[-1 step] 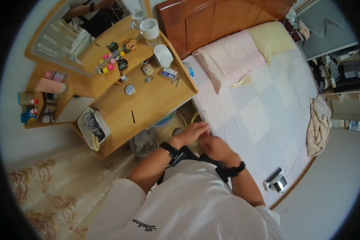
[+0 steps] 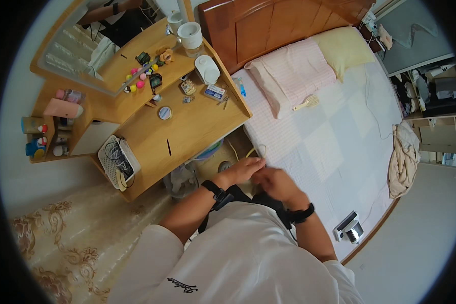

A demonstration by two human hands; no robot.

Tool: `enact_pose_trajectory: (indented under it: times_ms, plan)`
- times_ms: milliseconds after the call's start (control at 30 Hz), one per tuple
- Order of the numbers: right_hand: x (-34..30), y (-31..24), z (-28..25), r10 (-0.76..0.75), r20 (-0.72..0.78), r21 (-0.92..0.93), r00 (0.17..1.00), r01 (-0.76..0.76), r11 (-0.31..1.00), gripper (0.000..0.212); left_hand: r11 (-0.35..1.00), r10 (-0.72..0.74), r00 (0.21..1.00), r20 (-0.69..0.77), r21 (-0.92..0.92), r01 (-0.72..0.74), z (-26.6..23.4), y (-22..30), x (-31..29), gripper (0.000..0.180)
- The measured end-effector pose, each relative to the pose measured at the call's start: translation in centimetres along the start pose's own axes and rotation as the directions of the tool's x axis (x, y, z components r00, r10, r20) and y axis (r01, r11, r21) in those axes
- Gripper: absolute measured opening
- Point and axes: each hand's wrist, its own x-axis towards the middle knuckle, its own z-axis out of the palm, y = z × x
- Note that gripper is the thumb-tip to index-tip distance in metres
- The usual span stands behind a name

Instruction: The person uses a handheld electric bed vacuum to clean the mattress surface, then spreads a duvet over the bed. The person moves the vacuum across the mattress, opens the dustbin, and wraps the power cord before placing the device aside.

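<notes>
In front of my waist, close to the bed's near left edge, my two hands meet. My left hand (image 2: 240, 171) has its fingers closed, and a pale yellow cord (image 2: 261, 147) curls up in a small loop just beyond its fingertips. The fingers of my right hand (image 2: 278, 183) are curled and pressed against the left fingertips, slightly smeared by motion. Whatever lies between the right fingers is hidden. Each wrist wears a black band with a small device.
To the left stands a wooden dressing table (image 2: 147, 147) with a mirror, a basket of cables (image 2: 117, 158), a black pen (image 2: 169, 147) and small jars. The bed (image 2: 334, 142) on the right carries pillows, a hairbrush (image 2: 306, 103) and a white-and-black device (image 2: 349, 229). A bin (image 2: 181, 181) stands under the table.
My right hand has shifted slightly to the right. The loop of pale cord beyond my left fingertips has risen and shows more clearly. My left hand has hardly moved.
</notes>
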Motion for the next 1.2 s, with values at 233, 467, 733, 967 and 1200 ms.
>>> enact_pose_trajectory:
  times_ms: [233,467,733,967,1200]
  plan:
    - [1.8,-2.3,-8.1,0.274,-0.095,-0.065,0.957,-0.281,0.958,0.021,0.948,0.097,0.987,0.126,0.29,-0.13,-3.8,1.2,-2.8,0.049]
    - [-1.9,-4.2,-14.6,0.377,-0.155,-0.054,0.913,-0.388,0.92,0.015,0.685,0.115,0.987,0.109,0.711,-0.158,-6.6,1.9,-3.1,0.046]
    - [-4.8,5.2,-16.3,0.429,-0.335,-0.244,0.839,-0.517,0.821,0.017,0.872,0.063,0.997,0.041,-0.488,-0.035,-9.9,1.6,-1.1,0.036]
    - [-2.4,7.1,2.7,0.476,0.128,-0.543,0.87,-0.34,0.768,0.021,0.943,0.067,0.962,-0.264,-0.298,-0.147,-5.3,1.2,1.5,0.04]
    - [2.3,-2.3,-1.6,0.065,-0.156,-0.181,0.986,-0.093,0.979,0.014,0.989,-0.104,0.979,0.173,0.125,0.082,-3.0,-0.1,-1.3,0.054]
